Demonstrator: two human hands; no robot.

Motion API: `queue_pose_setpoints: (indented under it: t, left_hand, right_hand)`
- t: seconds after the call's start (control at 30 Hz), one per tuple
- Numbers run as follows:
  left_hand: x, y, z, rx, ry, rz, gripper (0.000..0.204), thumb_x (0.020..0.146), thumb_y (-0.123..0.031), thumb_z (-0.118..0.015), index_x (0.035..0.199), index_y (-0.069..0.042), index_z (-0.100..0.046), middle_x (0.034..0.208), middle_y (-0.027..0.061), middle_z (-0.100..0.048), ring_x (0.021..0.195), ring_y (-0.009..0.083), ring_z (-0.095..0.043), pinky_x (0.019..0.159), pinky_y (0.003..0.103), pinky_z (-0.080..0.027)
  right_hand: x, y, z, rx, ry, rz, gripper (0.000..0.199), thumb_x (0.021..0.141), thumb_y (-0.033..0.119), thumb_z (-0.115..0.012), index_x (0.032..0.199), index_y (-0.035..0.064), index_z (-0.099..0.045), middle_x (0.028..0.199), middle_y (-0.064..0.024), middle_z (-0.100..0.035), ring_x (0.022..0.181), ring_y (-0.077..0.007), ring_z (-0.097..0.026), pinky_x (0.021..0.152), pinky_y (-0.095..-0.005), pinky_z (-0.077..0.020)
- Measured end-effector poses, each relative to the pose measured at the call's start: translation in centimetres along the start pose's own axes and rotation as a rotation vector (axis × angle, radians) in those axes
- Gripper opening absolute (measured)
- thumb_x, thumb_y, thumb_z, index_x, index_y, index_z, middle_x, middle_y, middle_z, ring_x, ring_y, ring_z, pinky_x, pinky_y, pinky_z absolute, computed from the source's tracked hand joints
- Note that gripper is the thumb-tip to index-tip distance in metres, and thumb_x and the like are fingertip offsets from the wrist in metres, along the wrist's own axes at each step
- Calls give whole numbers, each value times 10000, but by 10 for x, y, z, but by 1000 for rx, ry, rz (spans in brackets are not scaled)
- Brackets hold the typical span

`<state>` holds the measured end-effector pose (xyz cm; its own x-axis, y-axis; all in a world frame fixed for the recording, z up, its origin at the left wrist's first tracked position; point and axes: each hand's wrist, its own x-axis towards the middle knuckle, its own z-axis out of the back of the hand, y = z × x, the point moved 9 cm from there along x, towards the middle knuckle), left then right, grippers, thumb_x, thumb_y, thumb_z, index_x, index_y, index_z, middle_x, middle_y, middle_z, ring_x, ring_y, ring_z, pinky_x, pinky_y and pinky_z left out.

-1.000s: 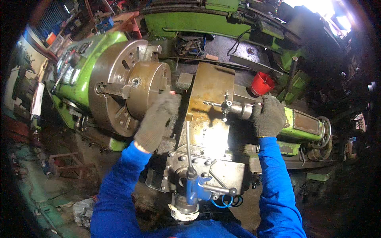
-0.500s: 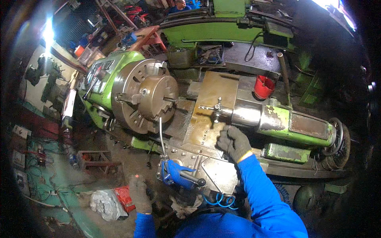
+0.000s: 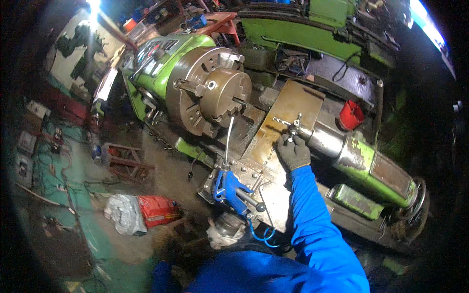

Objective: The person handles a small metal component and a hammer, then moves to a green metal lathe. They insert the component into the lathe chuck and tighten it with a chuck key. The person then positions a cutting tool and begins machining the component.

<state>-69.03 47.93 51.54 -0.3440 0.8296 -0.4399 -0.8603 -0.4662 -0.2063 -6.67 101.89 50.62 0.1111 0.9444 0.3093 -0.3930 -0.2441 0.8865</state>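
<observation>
My right hand [image 3: 294, 152], in a dark grey work glove, is closed around the near end of a chuck key [image 3: 298, 119] at the lathe's tailstock. A twist drill bit [image 3: 280, 121] sticks out there toward the chuck, in line with the shiny tailstock quill [image 3: 326, 141]. Across from it stands the large lathe chuck [image 3: 195, 93], with a smaller round chuck [image 3: 221, 95] in its jaws. A blue air blow gun [image 3: 227, 190] with a long metal nozzle rests on the tool post area, nearer to me. My left hand is out of sight; only a dark bit of sleeve shows low down.
A red cup [image 3: 351, 115] stands behind the tailstock. The green tailstock body [image 3: 386, 171] and its handwheel [image 3: 415, 200] lie to the right. A black-knobbed lever [image 3: 251, 200] juts beside the blow gun. A red and silver bag [image 3: 156, 211] lies on the floor at left.
My right hand has moved up and forward from beside the chuck key and closed on it. My left hand has dropped out of view. The whole view has tilted.
</observation>
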Motion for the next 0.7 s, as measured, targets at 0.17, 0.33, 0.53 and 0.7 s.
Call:
queue_pose_setpoints:
  t: [0.17, 0.33, 0.53, 0.7]
  left_hand:
    - [-26, 11, -24, -133, 191, 225, 318, 1054, -319, -617, 1266, -105, -717, 1192, 166, -748, 1087, 364, -707, 997, 450, -566]
    - [-47, 15, -39, -196, 216, 291, 330, 1051, -325, -622, 1272, -99, -718, 1199, 168, -748, 1090, 368, -708, 998, 452, -566]
    - [-59, 13, -52, -228, 254, 293, 345, 1048, -331, -627, 1279, -92, -718, 1207, 171, -749, 1094, 373, -709, 999, 454, -565]
    - [-66, 18, -57, -234, 268, 300, 357, 1045, -337, -632, 1285, -86, -719, 1213, 173, -750, 1097, 377, -710, 1000, 456, -565]
  right_hand:
    - [12, -42, -7, 474, 174, -401, 391, 1053, 452, -559, 1259, 135, -653, 1292, -131, -708, 1219, -291, -651, 1017, -374, -531]
    - [12, -17, -5, -488, 329, -268, 490, 1045, 549, -499, 1288, 150, -650, 1345, -60, -716, 1269, -275, -626, 1082, -415, -478]
    - [-5, -20, -13, 1379, -26, -823, 439, 1126, 379, -380, 1326, 71, -620, 1313, -113, -693, 1182, -280, -594, 1016, -471, -509]
    - [5, -22, -17, 1505, -37, -711, 447, 1127, 389, -396, 1310, 44, -614, 1268, -116, -686, 1134, -287, -599, 991, -480, -522]
